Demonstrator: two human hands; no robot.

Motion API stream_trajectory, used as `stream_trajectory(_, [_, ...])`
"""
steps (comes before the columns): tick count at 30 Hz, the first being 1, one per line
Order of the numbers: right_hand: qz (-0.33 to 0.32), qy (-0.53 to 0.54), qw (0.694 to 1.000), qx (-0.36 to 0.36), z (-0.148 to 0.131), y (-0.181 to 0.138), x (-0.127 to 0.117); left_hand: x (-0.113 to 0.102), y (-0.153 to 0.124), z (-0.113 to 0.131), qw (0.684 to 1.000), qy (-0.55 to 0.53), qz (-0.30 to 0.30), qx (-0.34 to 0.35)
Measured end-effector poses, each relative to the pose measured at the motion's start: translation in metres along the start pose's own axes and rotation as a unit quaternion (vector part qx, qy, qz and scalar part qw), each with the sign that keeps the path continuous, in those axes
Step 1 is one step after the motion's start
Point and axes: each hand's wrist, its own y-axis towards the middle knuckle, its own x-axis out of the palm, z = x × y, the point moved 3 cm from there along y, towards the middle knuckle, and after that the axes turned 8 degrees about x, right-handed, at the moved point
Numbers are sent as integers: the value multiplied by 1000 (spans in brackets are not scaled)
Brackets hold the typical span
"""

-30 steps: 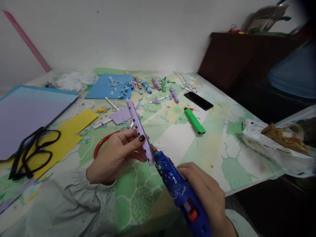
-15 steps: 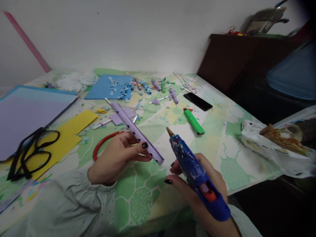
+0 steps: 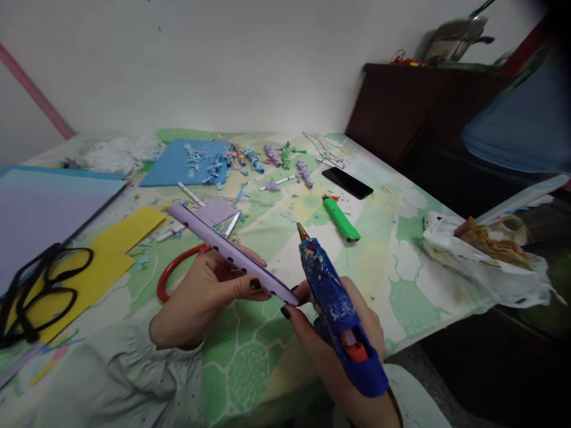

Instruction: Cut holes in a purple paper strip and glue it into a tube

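A rolled strip of purple paper with dark spots (image 3: pixel 214 239) lies slantwise across my left hand (image 3: pixel 209 291), pinched between thumb and fingers. My right hand (image 3: pixel 330 321) is wrapped round a blue glue gun (image 3: pixel 332 297) smeared with dried glue. Its metal nozzle points up and away, apart from the paper. The thumb and a fingertip of that same hand pinch the near end of the purple roll. Behind my left hand are red-handled scissors (image 3: pixel 178 261), partly hidden by the hand and paper.
A green utility knife (image 3: pixel 339 219) and a black phone (image 3: pixel 348 181) lie beyond the glue gun. Several fringed paper rolls (image 3: pixel 304 174) and a blue sheet (image 3: pixel 165 163) are farther back. Black glasses (image 3: pixel 44 291) rest on yellow paper (image 3: pixel 107 261) at left. A bagged sandwich (image 3: pixel 491 244) sits right.
My right hand has come left to the purple roll, and its thumb and finger now touch the near end. The roll's far end has dropped lower and left. The view has shifted slightly right.
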Motion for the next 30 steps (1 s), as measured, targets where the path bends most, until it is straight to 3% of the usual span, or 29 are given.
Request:
stream_trajectory(6, [6, 11, 1000, 15, -2, 0, 0, 2, 0, 0, 999, -15, -39, 19])
stream_trajectory(20, [-29, 77, 996, -47, 3, 7, 6, 2, 3, -1, 992, -44, -107, 49])
stream_trajectory(30, [-60, 85, 994, -28, 0, 5, 3, 3, -1, -2, 992, -45, -111, 28])
